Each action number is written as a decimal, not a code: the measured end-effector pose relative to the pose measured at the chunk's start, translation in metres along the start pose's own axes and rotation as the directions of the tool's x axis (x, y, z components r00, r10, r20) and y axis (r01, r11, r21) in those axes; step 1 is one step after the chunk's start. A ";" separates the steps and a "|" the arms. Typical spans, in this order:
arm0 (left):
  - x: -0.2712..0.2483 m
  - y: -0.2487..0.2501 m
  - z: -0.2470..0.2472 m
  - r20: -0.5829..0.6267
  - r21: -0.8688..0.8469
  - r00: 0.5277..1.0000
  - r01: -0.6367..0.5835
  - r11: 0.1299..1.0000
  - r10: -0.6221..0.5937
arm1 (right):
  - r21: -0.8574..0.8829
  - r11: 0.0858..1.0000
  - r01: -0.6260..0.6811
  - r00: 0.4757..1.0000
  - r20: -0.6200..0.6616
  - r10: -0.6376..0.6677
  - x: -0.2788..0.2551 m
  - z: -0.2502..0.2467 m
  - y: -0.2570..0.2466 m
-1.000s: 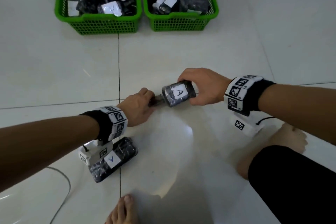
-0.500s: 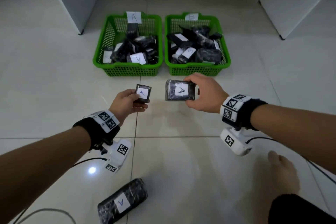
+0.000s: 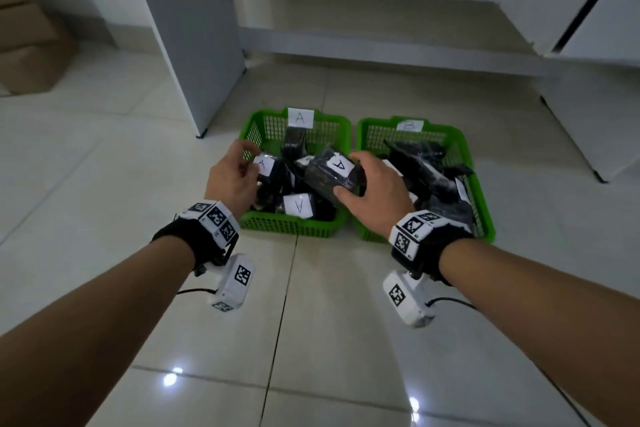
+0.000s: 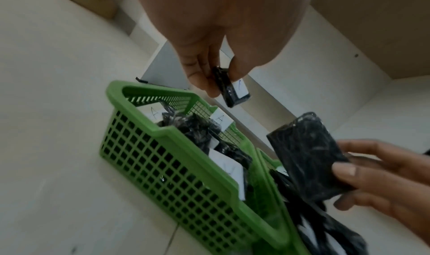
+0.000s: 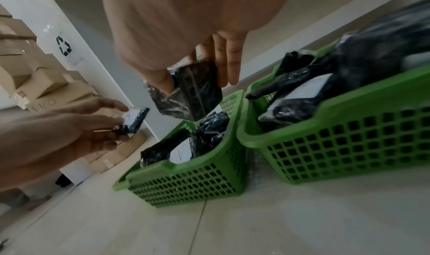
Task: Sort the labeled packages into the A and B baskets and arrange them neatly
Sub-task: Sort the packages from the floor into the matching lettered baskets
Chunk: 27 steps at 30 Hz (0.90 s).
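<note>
On the tiled floor (image 3: 104, 184) two green baskets stand side by side: the A basket (image 3: 294, 229) on the left, the B basket (image 3: 485, 218) on the right, both heaped with black packages. Above the A basket, the right hand (image 3: 377, 194) grips a large package (image 3: 332, 173) labeled A, and the left hand (image 3: 232, 177) pinches a small package (image 3: 265, 166) labeled A.

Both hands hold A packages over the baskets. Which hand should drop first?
Probably left: the left hand pinches the small package directly above basket A, while the right hand and its bigger package hang near basket A's right rim.
</note>
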<state>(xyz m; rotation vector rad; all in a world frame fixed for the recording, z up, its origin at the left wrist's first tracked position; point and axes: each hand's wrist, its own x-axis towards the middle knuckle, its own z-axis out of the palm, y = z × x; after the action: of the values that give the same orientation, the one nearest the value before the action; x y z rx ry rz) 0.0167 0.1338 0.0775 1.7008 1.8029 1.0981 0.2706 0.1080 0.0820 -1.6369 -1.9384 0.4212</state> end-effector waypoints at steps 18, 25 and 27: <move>0.079 -0.046 0.068 0.216 0.728 0.920 0.071 0.682 -0.327 | -0.403 0.915 0.001 0.982 0.173 0.075 0.150 0.075 0.030; 0.062 -0.028 0.048 0.183 0.590 0.982 -0.073 0.804 -0.045 | -0.371 0.929 -0.001 0.989 0.136 0.055 0.145 0.064 0.011; 0.041 -0.023 0.033 0.187 0.576 0.982 -0.119 0.808 0.012 | -0.352 0.931 0.101 0.995 0.040 -0.093 0.129 0.064 -0.006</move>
<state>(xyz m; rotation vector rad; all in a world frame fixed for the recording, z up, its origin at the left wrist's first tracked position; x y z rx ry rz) 0.0210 0.1830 0.0491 2.1322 2.1137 0.3899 0.2153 0.2396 0.0628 -1.7456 -2.1992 0.0499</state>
